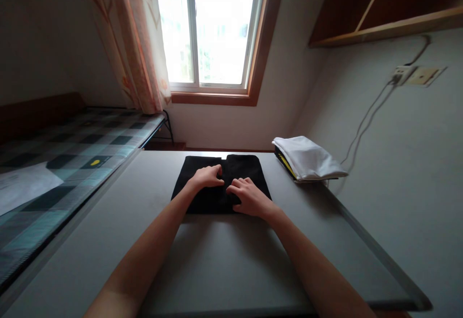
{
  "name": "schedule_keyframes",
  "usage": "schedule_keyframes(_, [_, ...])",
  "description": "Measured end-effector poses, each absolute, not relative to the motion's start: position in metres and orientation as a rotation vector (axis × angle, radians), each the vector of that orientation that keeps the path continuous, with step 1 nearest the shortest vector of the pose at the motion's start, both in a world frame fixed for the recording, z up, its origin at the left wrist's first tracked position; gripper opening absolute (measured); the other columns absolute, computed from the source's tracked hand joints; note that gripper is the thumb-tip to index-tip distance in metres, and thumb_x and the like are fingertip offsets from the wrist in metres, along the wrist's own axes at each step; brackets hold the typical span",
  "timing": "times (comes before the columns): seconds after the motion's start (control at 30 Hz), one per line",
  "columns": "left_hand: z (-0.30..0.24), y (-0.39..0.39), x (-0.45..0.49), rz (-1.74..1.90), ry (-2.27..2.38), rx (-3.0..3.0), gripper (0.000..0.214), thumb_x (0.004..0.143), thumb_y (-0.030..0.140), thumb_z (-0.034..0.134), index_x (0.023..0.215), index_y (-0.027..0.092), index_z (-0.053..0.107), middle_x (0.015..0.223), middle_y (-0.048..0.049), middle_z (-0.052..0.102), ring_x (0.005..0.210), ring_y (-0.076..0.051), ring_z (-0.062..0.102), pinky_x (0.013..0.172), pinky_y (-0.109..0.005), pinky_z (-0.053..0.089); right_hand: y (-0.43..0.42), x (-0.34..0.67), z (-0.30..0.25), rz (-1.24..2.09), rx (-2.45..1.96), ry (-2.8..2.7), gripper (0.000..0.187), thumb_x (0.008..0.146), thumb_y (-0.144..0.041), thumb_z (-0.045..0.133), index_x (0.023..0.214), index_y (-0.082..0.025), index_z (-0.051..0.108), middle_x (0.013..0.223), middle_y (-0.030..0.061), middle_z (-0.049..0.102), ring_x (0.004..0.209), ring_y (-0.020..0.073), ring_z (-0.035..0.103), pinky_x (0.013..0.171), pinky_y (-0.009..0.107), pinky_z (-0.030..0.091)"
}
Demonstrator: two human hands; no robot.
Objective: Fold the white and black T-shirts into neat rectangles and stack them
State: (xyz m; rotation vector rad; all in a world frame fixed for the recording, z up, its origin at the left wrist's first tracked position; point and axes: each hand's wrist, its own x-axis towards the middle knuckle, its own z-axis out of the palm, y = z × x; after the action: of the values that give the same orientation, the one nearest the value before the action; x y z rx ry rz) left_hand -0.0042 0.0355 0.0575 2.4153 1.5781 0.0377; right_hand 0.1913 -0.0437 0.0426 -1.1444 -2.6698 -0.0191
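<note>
A black folded cloth (246,165), seemingly a garment, lies flat on the pale table (217,260). Two folded panels of it meet near the middle, with a narrow gap at the far edge. My left hand (208,177) rests over the left panel, its fingers bent towards the middle and the thumb apart from them. On the right panel lies my right hand (250,196), fingers spread and slightly curled, fingertips close to the middle seam. Both hands touch or hover just above the cloth; the contact under the fingers is hidden.
A stack of folded cloths (307,159), white on top with yellow and black below, sits at the table's back right by the wall. On the left is a bed with a checked mattress (108,139) and a white paper (27,185). A cable (369,115) hangs from a wall socket (401,74).
</note>
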Motion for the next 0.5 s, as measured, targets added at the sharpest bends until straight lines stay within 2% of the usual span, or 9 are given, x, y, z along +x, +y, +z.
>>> schedule_keyframes(0.1, [0.0564,0.0347,-0.0029,0.068,1.582,2.414,0.04,0.078,0.055,0.055,0.108,0.028,0.058,0.104,-0.0051,0.07,0.099,-0.028,0.066,0.078,-0.033,0.049,-0.0436,0.1873,0.0404,-0.063,-1.11,-2.669,0.041,0.073,-0.028,0.073,0.112,-0.02,0.063,0.109,0.0085,0.062,0.1,0.0249,0.056,0.09,0.04,0.038])
schedule_keyframes(0.23, [0.0573,0.034,-0.0027,0.074,1.528,2.406,0.051,0.077,0.063,0.054,0.114,0.028,0.056,0.104,-0.0053,0.07,0.1,-0.028,0.066,0.08,-0.034,0.049,-0.041,0.1831,0.0361,0.011,-1.095,-2.59,0.022,0.079,-0.021,0.065,0.101,-0.02,0.067,0.102,0.0069,0.066,0.092,0.0214,0.061,0.083,0.034,0.042])
schedule_keyframes(0.37, [0.0576,0.0346,-0.0035,0.026,1.53,2.393,0.05,0.08,0.056,0.055,0.121,0.029,0.053,0.111,-0.005,0.069,0.103,-0.027,0.065,0.083,-0.034,0.049,-0.0394,0.1824,0.037,0.101,-1.204,-2.222,0.017,0.082,-0.014,0.056,0.094,-0.02,0.066,0.09,0.0036,0.065,0.077,0.0162,0.061,0.073,0.028,0.044])
schedule_keyframes(0.5, [0.0552,0.0361,-0.0027,0.03,1.545,2.375,0.046,0.083,0.05,0.051,0.124,0.029,0.054,0.121,-0.0074,0.067,0.106,-0.029,0.064,0.086,-0.037,0.049,-0.0401,0.1833,0.0387,0.2,-1.119,-2.105,0.018,0.079,-0.013,0.055,0.091,-0.022,0.065,0.09,0.0022,0.063,0.079,0.0153,0.06,0.075,0.027,0.046])
